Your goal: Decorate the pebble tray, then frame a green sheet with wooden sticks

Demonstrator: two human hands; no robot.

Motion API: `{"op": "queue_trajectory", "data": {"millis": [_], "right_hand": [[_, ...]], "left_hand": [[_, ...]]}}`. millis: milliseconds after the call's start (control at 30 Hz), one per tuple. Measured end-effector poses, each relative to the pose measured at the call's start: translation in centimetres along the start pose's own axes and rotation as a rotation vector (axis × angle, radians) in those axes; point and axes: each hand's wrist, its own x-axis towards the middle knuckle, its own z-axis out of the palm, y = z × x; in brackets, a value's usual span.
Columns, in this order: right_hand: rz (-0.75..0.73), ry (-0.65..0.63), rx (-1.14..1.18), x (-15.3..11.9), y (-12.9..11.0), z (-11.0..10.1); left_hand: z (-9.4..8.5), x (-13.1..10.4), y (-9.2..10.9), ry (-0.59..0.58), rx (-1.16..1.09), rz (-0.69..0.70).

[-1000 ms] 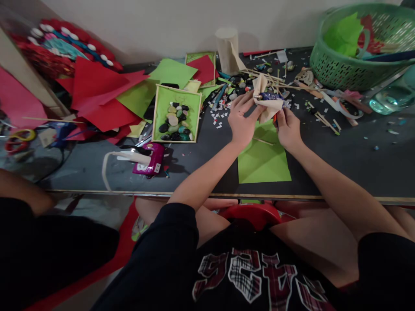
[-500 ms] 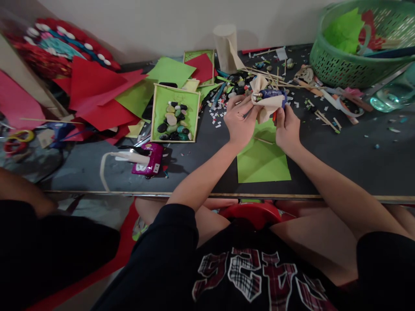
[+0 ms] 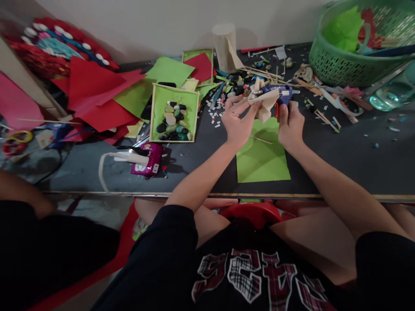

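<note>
My right hand (image 3: 292,125) is wrapped round the handle of a blue glue gun (image 3: 282,93) with an orange trigger. Pinched in my left hand (image 3: 238,116) is a crumpled beige paper towel (image 3: 267,106), folded about the gun's nozzle end and partly covering it. Below both hands a green sheet of paper (image 3: 262,162) lies flat on the dark table, with a thin wooden stick (image 3: 262,140) across its upper part. To the left of my left hand, a framed green panel (image 3: 157,112) bears several smooth pebbles (image 3: 175,121).
A paper towel roll (image 3: 223,49) stands at the wall. The green basket (image 3: 343,65) is at the back right, near a clear water jug (image 3: 394,93). Paper scraps and sticks litter the back. Purple power socket (image 3: 147,160) and red paper (image 3: 94,86) lie left; another person's arm (image 3: 24,192) is beyond.
The glue gun has shifted slightly to the right with my right hand, and more of its body shows. The paper towel in my left hand now sits nearer the nozzle end.
</note>
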Motion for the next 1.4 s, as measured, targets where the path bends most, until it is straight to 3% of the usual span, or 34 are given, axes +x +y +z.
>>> {"op": "queue_trajectory", "data": {"millis": [233,467,867,1067,1233,1400], "right_hand": [[-0.002,-0.003,0.003,0.0,0.1,0.0],[-0.011,-0.025,0.070,0.0,-0.1,0.1],[0.043,-0.045,0.140,0.1,0.3,0.5],[0.122,-0.020,0.268,0.7,2.3,1.1],[0.237,-0.200,0.459,1.3,2.9,1.2],[0.318,-0.452,0.631,1.0,1.2,0.9]], "left_hand": [[-0.5,0.3,-0.8,0.027,-0.065,0.074],[-0.5,0.5,-1.0,-0.001,0.037,-0.033],[-1.7,0.9,-0.7,0.030,0.097,0.100],[-1.1,1.2,-2.9,0.020,0.007,-0.040],[-0.1,1.1,-4.6,0.047,-0.031,-0.096],[0.2,0.9,-2.8,-0.014,0.016,-0.008]]}}
